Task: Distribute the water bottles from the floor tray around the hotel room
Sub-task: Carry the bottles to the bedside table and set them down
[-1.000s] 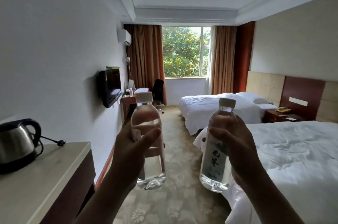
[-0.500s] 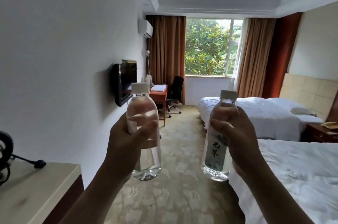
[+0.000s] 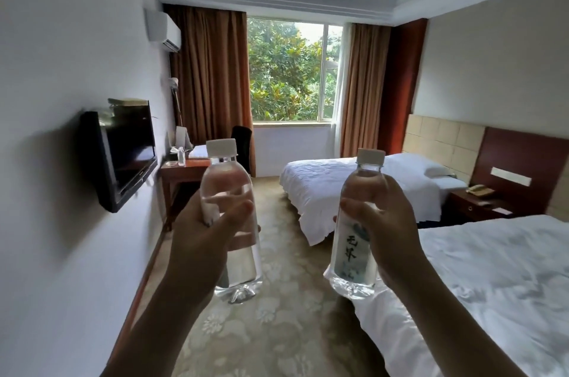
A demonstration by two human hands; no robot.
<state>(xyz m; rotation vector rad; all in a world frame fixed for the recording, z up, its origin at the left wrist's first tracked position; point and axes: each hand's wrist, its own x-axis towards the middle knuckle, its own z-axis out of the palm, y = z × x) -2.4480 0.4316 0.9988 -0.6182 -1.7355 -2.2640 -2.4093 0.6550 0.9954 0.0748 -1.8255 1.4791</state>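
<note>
Two bottles upright, side by side: left bottle (image 3: 229,222) in left hand (image 3: 200,241), right bottle (image 3: 357,229) in right hand (image 3: 388,222). Television (image 3: 123,152) on left wall, desk (image 3: 184,170) beyond; beds right.

Hotel twin room. Landmark: window (image 3: 294,69) on far wall, brown curtains (image 3: 212,75) both sides. Two white-made beds (image 3: 354,189) right of it, nightstand with phone (image 3: 478,190) between them. Left of it: desk (image 3: 181,170), wall TV (image 3: 123,152), AC unit (image 3: 163,30) above.

Both arms raised forward; left hand (image 3: 204,241) and right hand (image 3: 389,232) fingers curled, each gripping upright.
</note>
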